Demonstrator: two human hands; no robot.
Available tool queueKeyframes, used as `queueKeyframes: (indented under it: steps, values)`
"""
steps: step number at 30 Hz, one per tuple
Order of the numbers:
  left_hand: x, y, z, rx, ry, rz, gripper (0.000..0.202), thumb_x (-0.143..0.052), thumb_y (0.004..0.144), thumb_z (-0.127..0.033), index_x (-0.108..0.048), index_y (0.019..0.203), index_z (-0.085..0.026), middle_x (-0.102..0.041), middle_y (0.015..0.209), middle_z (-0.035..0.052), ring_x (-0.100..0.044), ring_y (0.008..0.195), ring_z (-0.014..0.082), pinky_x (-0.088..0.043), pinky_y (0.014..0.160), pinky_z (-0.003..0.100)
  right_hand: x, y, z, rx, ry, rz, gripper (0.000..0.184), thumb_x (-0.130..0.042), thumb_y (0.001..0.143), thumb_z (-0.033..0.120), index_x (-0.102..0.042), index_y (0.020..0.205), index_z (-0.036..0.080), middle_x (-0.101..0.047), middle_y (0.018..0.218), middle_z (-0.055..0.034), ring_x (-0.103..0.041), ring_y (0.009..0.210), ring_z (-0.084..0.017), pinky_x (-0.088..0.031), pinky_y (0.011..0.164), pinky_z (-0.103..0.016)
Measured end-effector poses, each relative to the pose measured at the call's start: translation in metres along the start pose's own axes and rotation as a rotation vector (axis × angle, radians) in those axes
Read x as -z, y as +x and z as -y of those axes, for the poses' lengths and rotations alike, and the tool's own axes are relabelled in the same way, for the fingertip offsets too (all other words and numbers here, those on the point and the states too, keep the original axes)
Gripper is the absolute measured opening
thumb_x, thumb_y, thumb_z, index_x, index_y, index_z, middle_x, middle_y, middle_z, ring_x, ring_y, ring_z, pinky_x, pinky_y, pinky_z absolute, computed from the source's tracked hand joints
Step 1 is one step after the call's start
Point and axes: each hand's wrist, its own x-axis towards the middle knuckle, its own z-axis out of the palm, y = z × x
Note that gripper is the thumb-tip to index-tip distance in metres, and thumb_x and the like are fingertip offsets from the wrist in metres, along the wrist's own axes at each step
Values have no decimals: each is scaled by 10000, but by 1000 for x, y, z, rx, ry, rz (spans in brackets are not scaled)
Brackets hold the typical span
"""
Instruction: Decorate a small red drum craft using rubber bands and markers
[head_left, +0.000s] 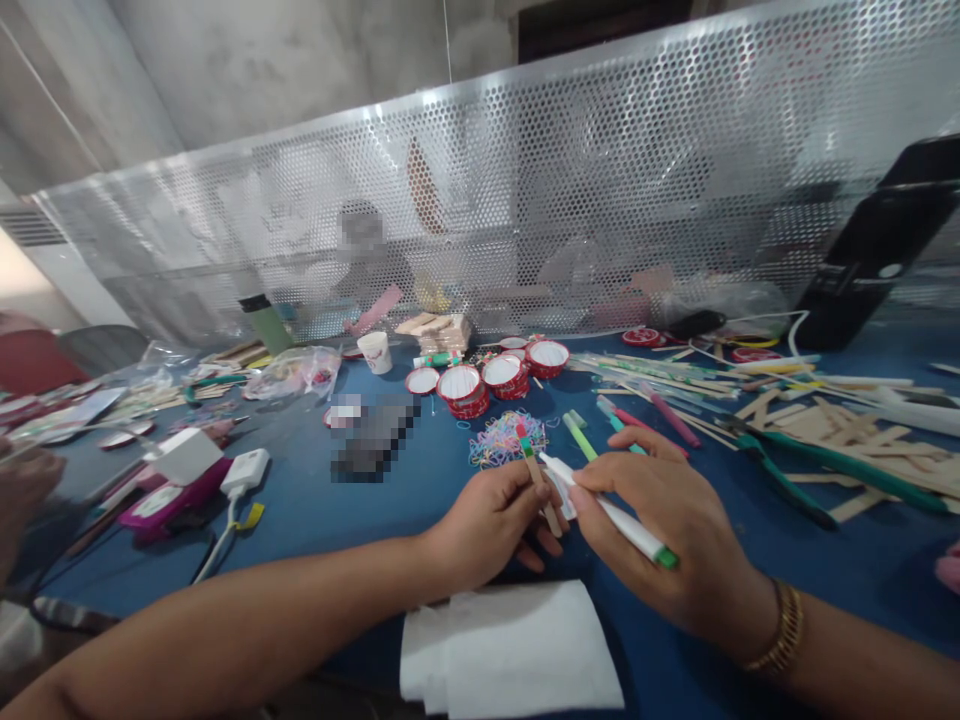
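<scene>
My left hand is closed on a flat wooden craft stick, pinched between thumb and fingers. The stick's upper end is coloured red at the tip and green below that. In my right hand is a white marker pen with a green end, held like a writing tool. Its tip points at the coloured end of the stick, close to the green band; whether it touches I cannot tell. Just beyond the stick lies a heap of pastel rubber bands. Folded white paper lies nearest me, below both hands.
Small red-and-white drums and a paper cup stand behind the bands. Right: green-handled pliers, loose craft sticks, pens. Left: a white charger, cables and another person's hand. A perforated metal screen borders the back.
</scene>
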Motion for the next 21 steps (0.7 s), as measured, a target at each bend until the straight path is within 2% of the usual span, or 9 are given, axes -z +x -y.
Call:
queueKeyframes:
  steps: [9,17,21]
  values:
    - [0,1,1,-31,13,8,360,-533,878,-519,-538,844,-161,-581,744,10,-605,612,96,-505,447,157,-2,1,2,33,19,35,60,-544,865,126,-543,861,186,-621,696,9,-548,610,-130,-416,894,-426]
    - [1,0,0,-8,13,6,368,-518,888,-526,-539,877,-159,-591,774,19,-620,623,100,-506,449,157,-1,1,1,5,-12,-1,68,-545,866,129,-543,839,191,-616,676,17,-537,583,-123,-421,886,-410]
    - [0,0,0,-19,12,13,370,-524,883,-526,-538,857,-157,-584,754,15,-610,618,96,-507,453,155,-1,1,2,24,3,23,57,-541,867,135,-545,846,188,-622,690,12,-556,606,-129,-418,897,-420]
